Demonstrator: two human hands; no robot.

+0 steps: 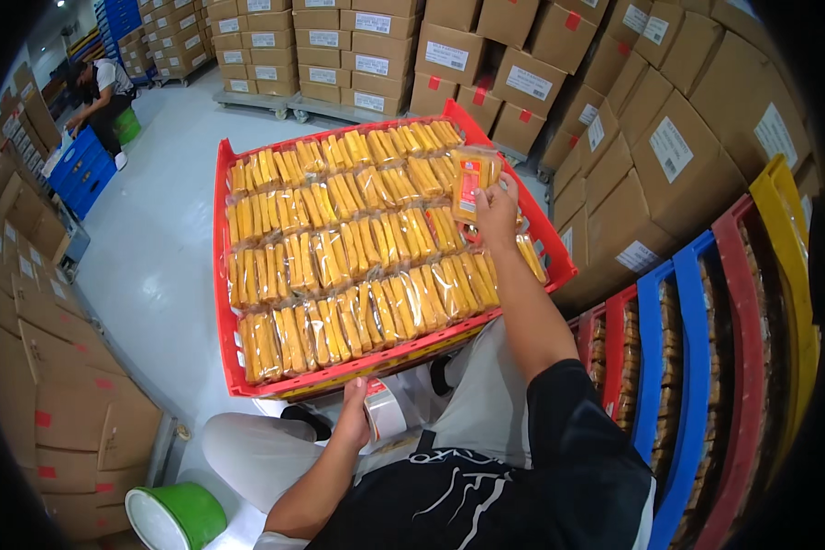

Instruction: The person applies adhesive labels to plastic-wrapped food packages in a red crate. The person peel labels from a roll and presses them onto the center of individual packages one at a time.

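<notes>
In front of me a red plastic crate (224, 344) holds rows of clear-wrapped packs of yellow-brown sticks (344, 254), stood on edge. My right hand (498, 210) grips one such pack (469, 184) above the crate's right side, with its red and white label facing up. Below it, a gap shows in the row, partly hidden by my hand and forearm. My left hand (353, 416) is in front of the crate's near edge, at my lap, holding a roll of labels (385, 410) with red and white print.
Stacked cardboard boxes (660, 144) stand behind and to the right, more cartons (75, 385) at left. Coloured crates (684, 344) of packs rise close by my right arm. A green bucket (185, 515) is at lower left. Farther off, a person (106, 82) sits by blue crates (82, 172).
</notes>
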